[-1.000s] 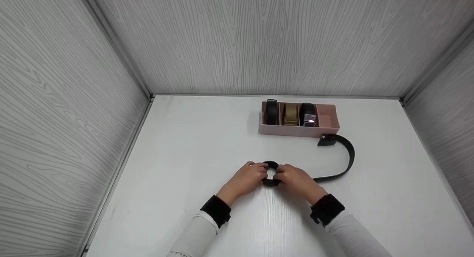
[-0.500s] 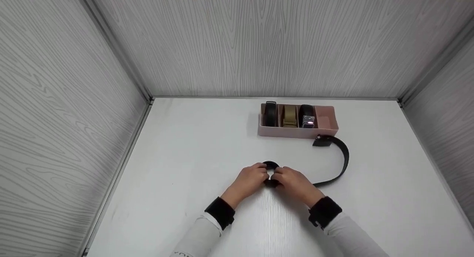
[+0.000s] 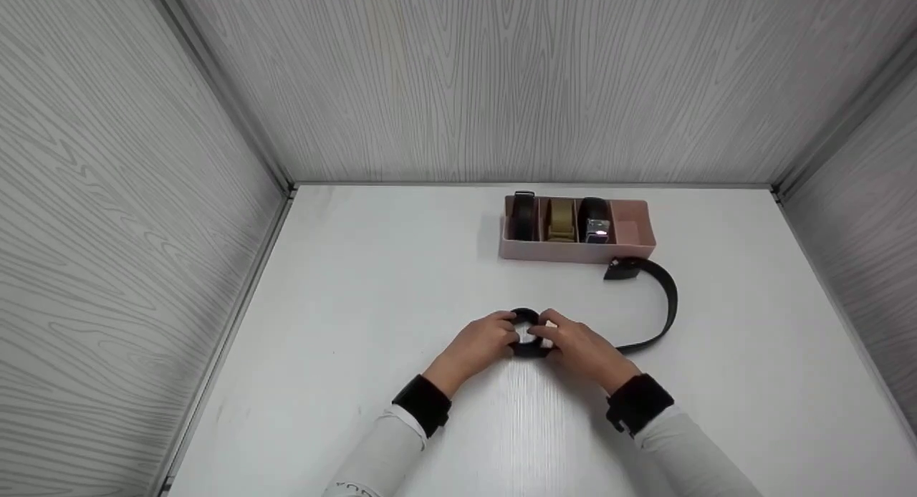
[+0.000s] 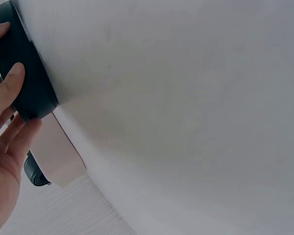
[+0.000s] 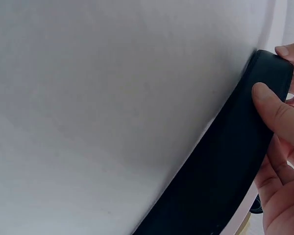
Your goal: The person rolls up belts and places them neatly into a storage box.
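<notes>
A black belt (image 3: 670, 296) stands on its edge on the white table, one end wound into a ring-shaped coil. My left hand (image 3: 476, 348) grips the coil's left side; in the left wrist view its thumb lies on the outer face of the belt (image 4: 32, 73). My right hand (image 3: 584, 350) holds the coil's right side, its thumb pressing the strap (image 5: 201, 176) in the right wrist view. From there the loose length curves right and back to a dark buckle end (image 3: 622, 269) near the pink box. Fingers hide parts of the coil.
The pink divided box (image 3: 559, 251) stands behind the hands. It holds a rolled black belt (image 3: 524, 218), a tan rolled belt (image 3: 561, 219) and another black one (image 3: 594, 214) with a shiny buckle. Its right compartment (image 3: 632, 225) shows a bare bottom. Grey wood-grain walls (image 3: 458, 81) enclose the table.
The right hand has shifted slightly right along the strap and its fingers have spread. The belt's loose end has drawn a little to the left. The left hand stays at the coil.
</notes>
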Motion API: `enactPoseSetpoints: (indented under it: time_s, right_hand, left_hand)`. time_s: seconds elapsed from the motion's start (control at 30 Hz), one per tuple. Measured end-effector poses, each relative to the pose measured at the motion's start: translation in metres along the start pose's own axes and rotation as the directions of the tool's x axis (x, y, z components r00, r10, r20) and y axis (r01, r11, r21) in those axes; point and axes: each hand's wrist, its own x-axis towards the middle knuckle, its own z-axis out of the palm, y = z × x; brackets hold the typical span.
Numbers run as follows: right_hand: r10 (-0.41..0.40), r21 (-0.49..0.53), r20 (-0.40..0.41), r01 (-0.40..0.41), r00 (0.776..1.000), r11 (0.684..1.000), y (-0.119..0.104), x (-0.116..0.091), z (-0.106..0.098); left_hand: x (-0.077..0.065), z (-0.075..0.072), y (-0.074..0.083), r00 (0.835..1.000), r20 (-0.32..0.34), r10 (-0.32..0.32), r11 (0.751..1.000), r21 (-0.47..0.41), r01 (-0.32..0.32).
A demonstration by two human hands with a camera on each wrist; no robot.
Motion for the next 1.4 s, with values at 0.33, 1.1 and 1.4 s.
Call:
enactPoseSetpoints:
  time_s: [0.33, 1.1, 1.4]
  right_hand:
    - [-0.129, -0.178, -0.137, 0.104, 0.982, 0.978, -0.003, 0.002, 0.011]
    - [-0.129, -0.152, -0.051, 0.120, 0.990, 0.981, -0.006, -0.003, 0.004]
    - [-0.096, -0.067, -0.055, 0.092, 0.994, 0.993, -0.006, 0.002, 0.008]
  left_hand:
    - [0.001, -0.001, 0.002, 1.000, -0.014, 0.023, 0.995, 0.097, -0.022]
    - [0.000, -0.013, 0.008, 0.991, 0.105, -0.081, 0.994, 0.086, 0.072]
    - [0.000, -0.007, 0.020, 0.994, 0.086, -0.063, 0.987, 0.153, 0.050]
